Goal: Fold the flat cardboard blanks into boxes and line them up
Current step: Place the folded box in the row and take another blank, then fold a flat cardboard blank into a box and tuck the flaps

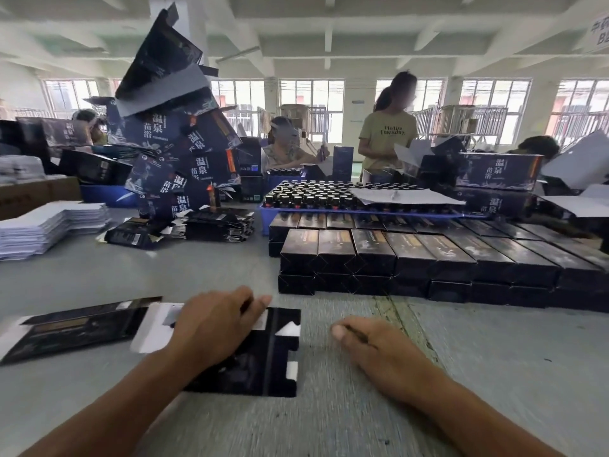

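Note:
A flat black cardboard blank (263, 364) with white flap undersides lies on the grey table in front of me. My left hand (214, 328) rests on its left half, fingers stretched over the top edge. My right hand (372, 347) lies on the bare table to the right of the blank, fingers loosely bent, holding nothing. Another flat dark blank (72, 328) lies further left. Folded black boxes (412, 258) stand lined up in stacked rows at the middle right.
A leaning pile of large dark printed cartons (178, 143) rises at the back left. White sheets (46, 229) are stacked far left, more flat blanks (217, 225) behind. A blue tray of small bottles (323, 196) stands behind the rows. Several people work across the table.

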`<state>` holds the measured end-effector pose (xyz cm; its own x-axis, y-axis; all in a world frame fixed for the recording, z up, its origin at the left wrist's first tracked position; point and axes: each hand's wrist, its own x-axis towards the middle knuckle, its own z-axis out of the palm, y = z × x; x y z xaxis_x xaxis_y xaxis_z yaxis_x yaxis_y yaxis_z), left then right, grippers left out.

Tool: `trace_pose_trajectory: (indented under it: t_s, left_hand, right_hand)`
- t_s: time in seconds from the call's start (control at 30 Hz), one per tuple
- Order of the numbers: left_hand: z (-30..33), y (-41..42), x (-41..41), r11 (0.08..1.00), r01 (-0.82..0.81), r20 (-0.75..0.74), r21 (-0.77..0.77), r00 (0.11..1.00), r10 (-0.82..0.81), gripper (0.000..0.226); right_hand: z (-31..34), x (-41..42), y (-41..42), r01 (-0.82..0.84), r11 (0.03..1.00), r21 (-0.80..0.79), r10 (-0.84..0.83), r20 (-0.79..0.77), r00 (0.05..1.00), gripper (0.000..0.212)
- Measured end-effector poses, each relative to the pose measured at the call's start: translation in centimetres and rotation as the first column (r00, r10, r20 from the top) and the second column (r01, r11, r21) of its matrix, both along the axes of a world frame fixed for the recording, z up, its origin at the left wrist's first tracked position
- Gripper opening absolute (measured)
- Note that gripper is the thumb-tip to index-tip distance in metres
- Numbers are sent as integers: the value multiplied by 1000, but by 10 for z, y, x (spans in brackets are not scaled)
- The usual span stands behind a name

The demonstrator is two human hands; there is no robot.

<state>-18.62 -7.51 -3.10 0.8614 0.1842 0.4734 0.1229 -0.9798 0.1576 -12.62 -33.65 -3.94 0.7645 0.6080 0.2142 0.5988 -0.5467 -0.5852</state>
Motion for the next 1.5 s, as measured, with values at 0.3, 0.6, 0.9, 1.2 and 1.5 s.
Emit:
trace_pose_trajectory:
  t_s: [0.3,0.6,0.9,1.2,1.5]
  left_hand:
    - [5,-70,36,985,31,99,-167,995,-14,55]
    - [-8,-60,5,905,411,-244,-108,872,-425,117]
    - [-3,-67,-1,915,394,-145,-83,904,-402,126]
    - [7,-64,-7,923,383,-45,25,923,-382,96]
    - [8,-67,-8,910,415,-19,-4,910,-415,91]
  right_hand:
    - [12,-9,-6,87,943,321,-13,-224,974,36]
    - [11,-1,-11,247,798,549,95,-519,849,17]
    - [7,6,-11,290,776,560,101,-564,819,34]
    - [6,3,-14,290,760,582,8,-454,891,16]
    - [11,-5,-14,158,823,545,-4,-274,962,11]
